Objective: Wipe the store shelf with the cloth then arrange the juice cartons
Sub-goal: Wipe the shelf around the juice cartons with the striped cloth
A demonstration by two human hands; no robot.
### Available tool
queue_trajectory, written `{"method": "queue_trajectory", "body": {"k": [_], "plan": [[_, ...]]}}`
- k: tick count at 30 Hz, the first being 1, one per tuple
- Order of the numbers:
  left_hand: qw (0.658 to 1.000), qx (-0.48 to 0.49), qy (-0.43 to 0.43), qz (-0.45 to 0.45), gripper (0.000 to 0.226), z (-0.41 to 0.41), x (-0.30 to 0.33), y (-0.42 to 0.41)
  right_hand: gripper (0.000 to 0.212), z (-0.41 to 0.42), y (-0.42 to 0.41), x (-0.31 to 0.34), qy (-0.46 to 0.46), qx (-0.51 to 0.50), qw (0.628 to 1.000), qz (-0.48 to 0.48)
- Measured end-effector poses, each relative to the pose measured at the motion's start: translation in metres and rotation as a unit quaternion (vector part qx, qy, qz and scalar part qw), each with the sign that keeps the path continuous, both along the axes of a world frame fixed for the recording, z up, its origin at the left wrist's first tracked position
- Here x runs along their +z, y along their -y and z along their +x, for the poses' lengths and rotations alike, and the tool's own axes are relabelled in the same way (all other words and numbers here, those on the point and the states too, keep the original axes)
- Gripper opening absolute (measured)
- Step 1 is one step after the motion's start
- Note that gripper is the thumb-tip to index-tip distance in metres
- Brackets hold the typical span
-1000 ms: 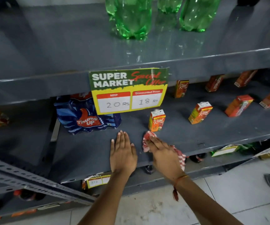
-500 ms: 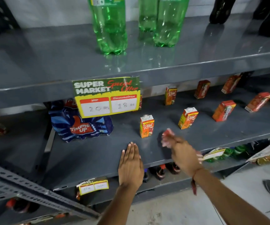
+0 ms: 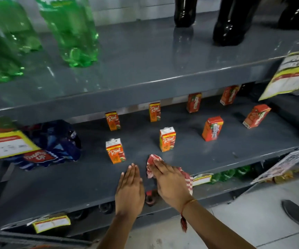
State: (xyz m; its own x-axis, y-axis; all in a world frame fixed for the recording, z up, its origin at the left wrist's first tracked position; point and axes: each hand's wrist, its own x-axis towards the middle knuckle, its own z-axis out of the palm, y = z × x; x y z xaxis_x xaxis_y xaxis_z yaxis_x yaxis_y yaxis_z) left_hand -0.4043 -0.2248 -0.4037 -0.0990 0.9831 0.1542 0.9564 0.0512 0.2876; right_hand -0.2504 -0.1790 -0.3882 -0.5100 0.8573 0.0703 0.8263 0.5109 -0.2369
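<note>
grey shelf [image 3: 190, 159]: right hand [image 3: 168, 180] presses cloth [image 3: 151, 159] flat; left hand [image 3: 129, 191] open; cartons [image 3: 167, 139] upright.

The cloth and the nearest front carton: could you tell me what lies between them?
Nothing: in the head view only bare grey shelf separates the cloth from the carton.

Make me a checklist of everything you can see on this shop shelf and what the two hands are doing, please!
Surface: grey middle shelf, bare front strip.
Job's things: red-and-white cloth pressed on the shelf under the right hand; eight juice cartons standing scattered, apart.
Clutter: blue Thums Up pack at left; price signs hanging on the shelf edges.
Grippers: left hand flat on the shelf, holding nothing.
Cables: nothing seen.
Surroundings: green bottles and dark bottles on the shelf above; more bottles below; tiled floor.
</note>
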Motion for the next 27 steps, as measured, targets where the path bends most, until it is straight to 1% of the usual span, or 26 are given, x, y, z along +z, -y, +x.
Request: {"method": "queue_trajectory", "body": {"k": [3,7,10,15,17,20,22,24,26,27], "plan": [[1.000,0.016,-0.006,0.007,0.052,0.027,-0.004,-0.013,0.063,0.042,-0.016,0.001,-0.003,-0.010,1.000,0.009],[0.999,0.034,-0.016,-0.005,0.053,0.057,-0.010,-0.026,0.068,0.087,-0.028,0.001,0.006,-0.038,0.999,-0.009],[0.999,0.027,-0.020,-0.014,0.054,0.074,-0.011,-0.030,0.069,0.118,-0.035,0.001,0.020,-0.076,0.997,-0.021],[1.000,-0.010,-0.013,-0.027,0.054,0.101,-0.009,-0.034,0.078,0.172,-0.044,0.009,0.045,-0.134,0.988,-0.057],[0.999,-0.026,-0.005,-0.027,0.053,0.114,-0.005,-0.036,0.076,0.188,-0.048,0.015,0.037,-0.156,0.985,-0.064],[0.998,-0.048,0.009,-0.027,0.053,0.138,-0.002,-0.041,0.067,0.197,-0.054,0.027,-0.017,-0.176,0.982,-0.072],[0.999,-0.045,0.021,-0.023,0.053,0.154,-0.001,-0.046,0.070,0.189,-0.052,0.030,-0.008,-0.145,0.989,-0.042],[0.999,-0.028,0.030,-0.015,0.051,0.165,-0.002,-0.055,0.074,0.172,-0.047,0.024,0.007,-0.058,0.998,-0.010],[0.999,-0.010,0.032,-0.015,0.051,0.171,-0.006,-0.064,0.067,0.162,-0.042,0.015,-0.002,0.003,1.000,0.002],[0.999,-0.002,0.032,-0.016,0.051,0.175,-0.007,-0.068,0.063,0.163,-0.042,0.011,-0.014,0.013,1.000,0.007]]}}
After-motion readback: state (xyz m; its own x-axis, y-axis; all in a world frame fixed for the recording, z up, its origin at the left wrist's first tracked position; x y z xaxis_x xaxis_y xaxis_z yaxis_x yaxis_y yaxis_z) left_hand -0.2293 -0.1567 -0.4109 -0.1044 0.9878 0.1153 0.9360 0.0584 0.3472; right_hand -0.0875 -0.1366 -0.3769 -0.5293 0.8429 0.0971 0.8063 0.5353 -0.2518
